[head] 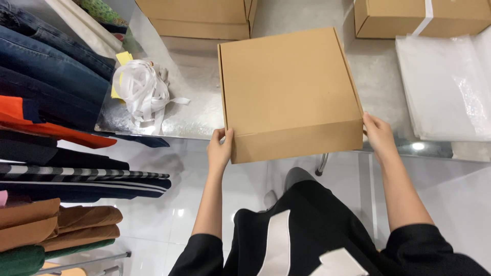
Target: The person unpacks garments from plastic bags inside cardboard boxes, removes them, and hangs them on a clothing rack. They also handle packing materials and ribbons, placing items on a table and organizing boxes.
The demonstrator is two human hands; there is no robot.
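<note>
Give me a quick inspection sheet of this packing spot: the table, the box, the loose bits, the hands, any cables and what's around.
Surface: shiny metal table, box overhanging its near edge.
Job's things: closed brown cardboard box, flat and square.
Clutter: bundle of white straps with yellow notes; stack of clear plastic bags at the right.
Hands: left hand and right hand grip the box's near corners.
Cables: nothing seen.
Surroundings: more cardboard boxes behind; hanging clothes at the left; glossy white floor.

Far cartons (199, 18) cropped; box (289, 92) contents hidden
</note>
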